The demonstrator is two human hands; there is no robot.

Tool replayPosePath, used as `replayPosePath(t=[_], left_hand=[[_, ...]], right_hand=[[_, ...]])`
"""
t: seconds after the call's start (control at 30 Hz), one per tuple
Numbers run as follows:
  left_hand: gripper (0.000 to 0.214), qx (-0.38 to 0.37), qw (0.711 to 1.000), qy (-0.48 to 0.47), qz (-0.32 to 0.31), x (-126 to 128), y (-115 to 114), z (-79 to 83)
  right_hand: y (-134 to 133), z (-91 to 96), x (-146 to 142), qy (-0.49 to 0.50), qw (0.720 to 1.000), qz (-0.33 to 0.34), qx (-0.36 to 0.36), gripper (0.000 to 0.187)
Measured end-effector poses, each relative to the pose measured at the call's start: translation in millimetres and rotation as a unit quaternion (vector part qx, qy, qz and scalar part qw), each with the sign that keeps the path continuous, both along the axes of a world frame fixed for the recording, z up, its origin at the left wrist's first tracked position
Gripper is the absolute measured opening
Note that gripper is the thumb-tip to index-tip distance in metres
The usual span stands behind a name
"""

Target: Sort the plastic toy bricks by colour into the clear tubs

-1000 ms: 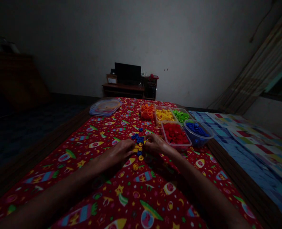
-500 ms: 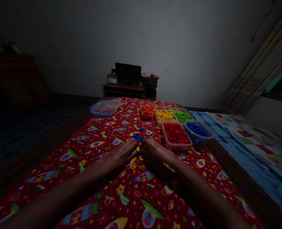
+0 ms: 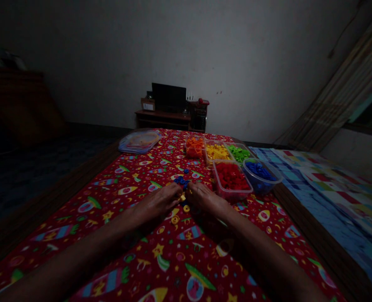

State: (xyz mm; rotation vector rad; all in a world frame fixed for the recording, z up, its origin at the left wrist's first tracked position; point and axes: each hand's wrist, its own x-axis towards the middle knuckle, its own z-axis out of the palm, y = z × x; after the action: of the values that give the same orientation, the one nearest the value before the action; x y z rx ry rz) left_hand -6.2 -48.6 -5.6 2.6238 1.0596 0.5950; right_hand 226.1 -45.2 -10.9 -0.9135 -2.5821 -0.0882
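Observation:
My left hand (image 3: 168, 196) and my right hand (image 3: 202, 196) meet low over the middle of the cloth-covered table, fingers closed. Between their fingertips is a small cluster of blue plastic toy pieces (image 3: 180, 180), with yellow plastic pieces (image 3: 182, 197) just below. Both hands grip this cluster, though the fingers hide how the pieces join. A loose blue piece (image 3: 186, 171) lies beyond the hands. On the near side, a round yellow piece (image 3: 186, 208) and a second yellow ring-like piece (image 3: 174, 219) rest on the cloth.
To the right stand clear tubs of red pieces (image 3: 232, 176), blue pieces (image 3: 260, 171), yellow pieces (image 3: 217, 152), green pieces (image 3: 238, 153) and orange pieces (image 3: 194, 147). Stacked plastic lids (image 3: 139, 141) lie at the far left. The red patterned tablecloth (image 3: 110, 251) covers the table.
Both hands stay in nearly the same place, with only slight finger movement around the cluster. The tubs and lids have not moved.

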Motion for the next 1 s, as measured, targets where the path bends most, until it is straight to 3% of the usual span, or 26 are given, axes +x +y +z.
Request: replayPosePath(t=[0.1,0.2,0.3,0.43,0.53,0.6,0.67,0.73,0.83,0.9,1.0], left_hand=[[0.027,0.007,1.0,-0.005,0.006,-13,10,1.6],[0.026,-0.012,1.0,0.007,0.001,-21,15,13.2],[0.022,-0.04,0.998,0.042,0.004,-21,13,24.2],[0.021,-0.033,0.997,0.067,0.033,-16,6,25.9],[0.017,-0.035,0.997,0.057,0.025,-14,3,24.0],[0.014,-0.043,0.998,0.05,0.023,-12,0,24.9],[0.016,-0.054,0.997,0.047,0.022,-9,-2,26.9],[0.018,-0.059,0.997,0.04,0.019,-5,-5,28.1],[0.018,-0.057,0.998,0.025,0.009,-3,-6,25.1],[0.018,-0.05,0.999,0.018,0.006,-4,-4,19.9],[0.012,-0.046,0.999,0.012,0.011,-7,2,12.2]], right_hand=[[-5,10.0,2,-0.052,0.999,-0.006,0.009,0.023],[-10,18.5,3,-0.067,0.998,-0.002,-0.017,0.025],[-9,22.2,3,-0.02,0.997,-0.005,-0.07,0.021],[6,27.2,-1,0.035,0.99,-0.019,-0.138,0.012],[15,34.1,-11,0.089,0.963,-0.057,-0.248,0.021],[12,36.1,-19,0.134,0.946,-0.085,-0.284,0.023],[1,32.3,-24,0.153,0.956,-0.077,-0.237,0.019],[-14,23.0,-26,0.14,0.977,-0.025,-0.162,0.018],[-28,8.8,-24,0.117,0.989,0.046,-0.081,0.034],[-26,6.6,-23,0.115,0.988,0.052,-0.09,0.034],[-7,15.1,-25,0.166,0.968,-0.009,-0.187,0.015]])
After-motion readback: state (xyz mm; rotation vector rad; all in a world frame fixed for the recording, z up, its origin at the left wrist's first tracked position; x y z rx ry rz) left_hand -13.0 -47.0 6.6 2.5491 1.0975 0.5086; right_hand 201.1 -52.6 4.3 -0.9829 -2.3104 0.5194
